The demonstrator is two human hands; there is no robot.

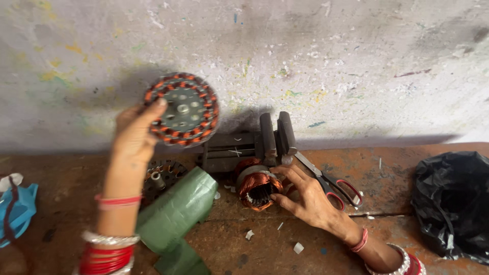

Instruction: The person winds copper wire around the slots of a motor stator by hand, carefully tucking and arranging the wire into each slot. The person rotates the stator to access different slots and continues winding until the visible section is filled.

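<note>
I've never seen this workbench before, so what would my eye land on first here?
First, the round wound stator disc with orange copper coils, raised against the pale wall in the left hand. Next, the copper-wound coil on the rusty bench, touched by the right hand, with red-handled scissors beside it.

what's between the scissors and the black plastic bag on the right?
Nothing: in the head view the stretch of rusty brown floor between the red-handled scissors and the black plastic bag is bare, apart from tiny white scraps beside the scissors.
</note>
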